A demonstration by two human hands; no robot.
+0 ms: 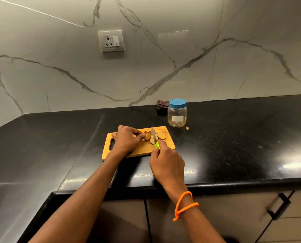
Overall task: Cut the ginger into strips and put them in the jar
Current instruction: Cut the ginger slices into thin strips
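The left hand (125, 140) lies over the left half of the board, fingers curled down and fingertips pinning the pale tan ginger pieces (154, 135) in place. The right hand (166, 163) grips the bright green handle of a small kitchen knife (154, 137), index finger laid along the top of the handle; the grey blade points away from the person and rests across the ginger, just right of the left fingertips. A beaded orange bracelet (184, 205) loops twice round the right wrist.

The ginger sits near the far middle of a rectangular light wooden cutting board (141, 149) with a handle slot at its left end. The board lies on a glossy black stone countertop (234, 146). Behind and right of the board, apart from it, stands a clear plastic jar (177, 114), its blue screw lid on. A small ginger scrap (187, 128) lies just beside the jar's base, and a dark folded cloth (162, 106) sits behind the jar against the veined marble wall.
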